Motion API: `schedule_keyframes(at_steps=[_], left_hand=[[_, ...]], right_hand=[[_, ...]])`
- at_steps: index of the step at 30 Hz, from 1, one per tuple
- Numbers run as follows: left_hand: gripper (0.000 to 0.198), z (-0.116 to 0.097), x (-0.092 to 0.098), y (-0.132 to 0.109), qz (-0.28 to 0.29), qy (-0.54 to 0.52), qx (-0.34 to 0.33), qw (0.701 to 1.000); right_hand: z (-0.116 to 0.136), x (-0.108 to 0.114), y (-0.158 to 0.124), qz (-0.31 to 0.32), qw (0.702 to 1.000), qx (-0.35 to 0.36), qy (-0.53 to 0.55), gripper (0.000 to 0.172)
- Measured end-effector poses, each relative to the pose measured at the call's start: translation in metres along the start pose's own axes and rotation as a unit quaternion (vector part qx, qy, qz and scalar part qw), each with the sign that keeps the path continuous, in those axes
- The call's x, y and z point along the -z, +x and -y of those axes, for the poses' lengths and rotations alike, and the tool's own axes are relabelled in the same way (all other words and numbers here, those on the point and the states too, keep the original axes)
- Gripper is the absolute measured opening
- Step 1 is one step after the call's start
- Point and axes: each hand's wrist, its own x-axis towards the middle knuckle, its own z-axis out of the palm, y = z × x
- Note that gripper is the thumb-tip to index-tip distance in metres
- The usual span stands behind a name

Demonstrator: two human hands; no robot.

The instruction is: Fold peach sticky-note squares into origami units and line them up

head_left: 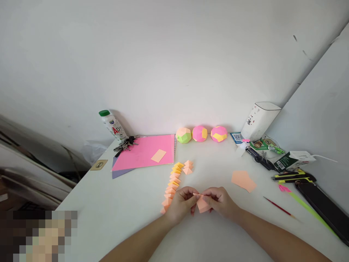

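Between my two hands is a small peach piece of paper (203,205), partly folded, its upper edge pinched. My left hand (181,203) grips its left corner with thumb and fingers. On the other side my right hand (220,203) pinches the right part of the same paper. Just beyond my left hand runs a row of folded paper units (171,185) in peach and yellow, partly hidden by that hand. A short stack of peach folded units (188,167) lies beside the row's far end. Loose peach paper sheets (243,180) rest to the right of my right hand.
Three paper balls (200,134) stand against the wall. At left are a pink sheet (144,151), keys (125,145) and a bottle (113,125). Rightward lie a thin brush (279,206), a utility knife (294,177), a black phone-like slab (324,207) and a white device (260,120).
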Motion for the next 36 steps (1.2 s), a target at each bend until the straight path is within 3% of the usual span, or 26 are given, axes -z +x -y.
schedule_keyframes(at_steps=[11, 30, 33, 36], left_hand=[[0.026, 0.0006, 0.0018, -0.0013, -0.012, 0.017, 0.006, 1.0], [0.023, 0.0017, 0.0032, 0.0001, -0.038, -0.096, -0.004, 0.995], [0.026, 0.0006, 0.0028, -0.0009, -0.024, -0.062, 0.001, 0.998], [0.026, 0.0009, 0.0016, -0.0022, 0.004, 0.04, 0.003, 0.999]], right_hand=[[-0.0007, 0.0008, -0.0007, -0.002, 1.0, -0.007, 0.003, 0.026], [0.004, -0.0005, 0.0004, -0.03, 0.999, -0.028, 0.022, 0.026], [0.0042, -0.0002, 0.0003, -0.023, 0.999, -0.021, 0.021, 0.027], [0.004, 0.0, 0.0001, -0.01, 1.0, -0.012, 0.005, 0.026]])
